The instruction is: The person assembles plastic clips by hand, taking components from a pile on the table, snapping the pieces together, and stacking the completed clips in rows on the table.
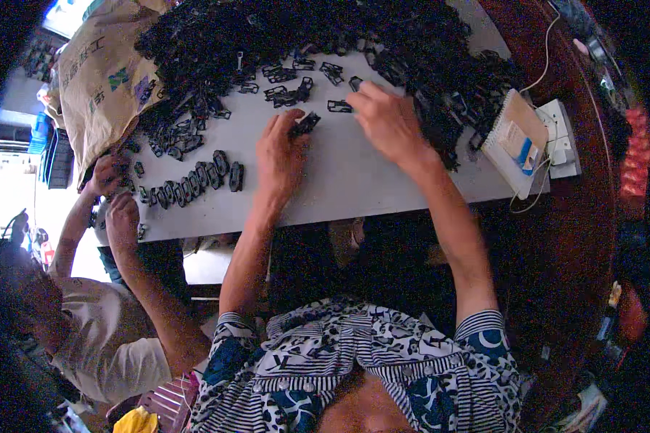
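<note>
My left hand point(280, 155) is closed on a small black plastic part point(308, 123), held between thumb and fingers above the white table point(339, 166). To its right, my right hand point(386, 119) is slightly blurred, with its fingers pinched together. A black plastic piece point(354, 83) shows at those fingertips. Just below them a flat black rectangular frame point(339, 106) lies on the table. Several similar loose frames point(289, 92) are scattered beyond my left hand. A curved row of upright black parts point(188, 186) stands to the left.
A large heap of black parts point(303, 22) covers the table's far side. A brown sack point(101, 79) lies at the far left. Another person's hands point(123, 216) work at the table's left end. A spiral notebook point(513, 144) and a white box point(562, 141) with a cable sit at the right.
</note>
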`<act>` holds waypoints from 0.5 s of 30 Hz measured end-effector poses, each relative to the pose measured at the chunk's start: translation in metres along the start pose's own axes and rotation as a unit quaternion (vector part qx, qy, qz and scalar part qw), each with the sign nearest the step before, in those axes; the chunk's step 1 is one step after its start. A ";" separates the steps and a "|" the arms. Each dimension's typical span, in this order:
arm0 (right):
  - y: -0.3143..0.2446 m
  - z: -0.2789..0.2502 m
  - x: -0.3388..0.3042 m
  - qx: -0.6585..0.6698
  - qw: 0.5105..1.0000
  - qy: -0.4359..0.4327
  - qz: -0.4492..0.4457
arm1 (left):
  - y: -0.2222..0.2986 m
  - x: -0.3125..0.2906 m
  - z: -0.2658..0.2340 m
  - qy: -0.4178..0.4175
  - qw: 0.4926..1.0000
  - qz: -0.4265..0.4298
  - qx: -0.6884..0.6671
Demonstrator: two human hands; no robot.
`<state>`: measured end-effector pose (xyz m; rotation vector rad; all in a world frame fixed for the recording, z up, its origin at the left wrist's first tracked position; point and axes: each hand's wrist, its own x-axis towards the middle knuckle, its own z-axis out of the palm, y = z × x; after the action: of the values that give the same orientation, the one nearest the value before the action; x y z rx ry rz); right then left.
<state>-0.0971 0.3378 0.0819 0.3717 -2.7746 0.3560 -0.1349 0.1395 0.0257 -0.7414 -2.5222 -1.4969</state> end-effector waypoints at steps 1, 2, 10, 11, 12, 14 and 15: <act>0.000 0.006 0.001 -0.001 1.000 0.001 0.001 | 0.001 -0.001 0.002 0.011 0.996 -0.057 -0.067; 0.002 0.017 0.002 -0.019 0.999 0.026 -0.007 | 0.000 0.000 0.003 0.010 0.996 -0.055 -0.067; 0.001 0.028 0.003 -0.051 0.998 0.025 -0.001 | 0.007 0.018 -0.005 0.093 0.959 0.122 0.236; 0.004 0.020 0.003 0.001 1.000 0.002 0.012 | 0.011 0.017 -0.003 0.093 0.960 0.121 0.235; 0.007 0.011 0.001 0.052 0.998 -0.021 0.027 | 0.018 0.015 0.003 0.068 0.968 0.128 0.203; 0.020 -0.005 0.007 0.032 0.998 0.003 0.055 | 0.028 0.011 0.010 0.045 0.975 0.131 0.173; 0.027 -0.008 0.012 0.015 0.996 0.030 0.085 | 0.032 0.011 0.014 0.010 0.975 0.122 0.183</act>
<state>-0.1136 0.3628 0.0875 0.1294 -2.7512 0.4423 -0.1276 0.1677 0.0480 -0.9220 -2.4763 -0.9218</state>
